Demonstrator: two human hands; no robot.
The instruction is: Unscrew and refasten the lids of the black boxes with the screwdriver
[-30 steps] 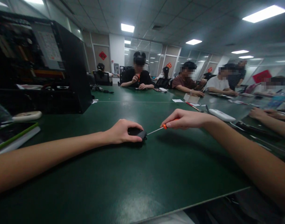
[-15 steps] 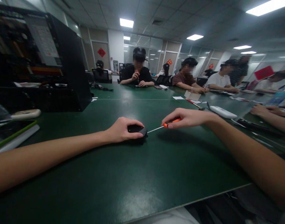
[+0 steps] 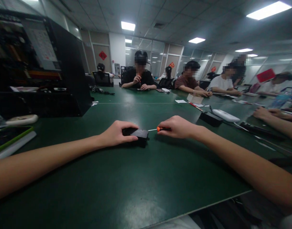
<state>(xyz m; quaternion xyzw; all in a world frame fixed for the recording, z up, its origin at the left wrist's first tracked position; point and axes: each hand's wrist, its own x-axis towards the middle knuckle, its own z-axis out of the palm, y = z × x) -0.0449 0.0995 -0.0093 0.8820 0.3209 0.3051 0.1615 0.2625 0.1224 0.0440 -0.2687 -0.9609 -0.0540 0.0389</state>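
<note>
My left hand [image 3: 117, 133] is closed round a small black box-shaped part [image 3: 139, 136], thumb on the near side and fingers over the back, on or just above the green tabletop [image 3: 122, 178]. In my right hand [image 3: 178, 127] is a screwdriver [image 3: 162, 128] with an orange and black handle, its thin shaft lying nearly level. The shaft points left at the right end of the black part. Whether the tip touches it I cannot tell.
An open black computer case [image 3: 69, 70] stands at the left. Beside it lies a green-edged box [image 3: 14, 140]. On the right are a black block [image 3: 210, 119], a white device [image 3: 225, 115] and cables. Several people sit across and along the table.
The black part has turned and shifted slightly left in my left hand. My right hand has moved left, its fingers now wrapped further round the handle, exposing the black block behind.
</note>
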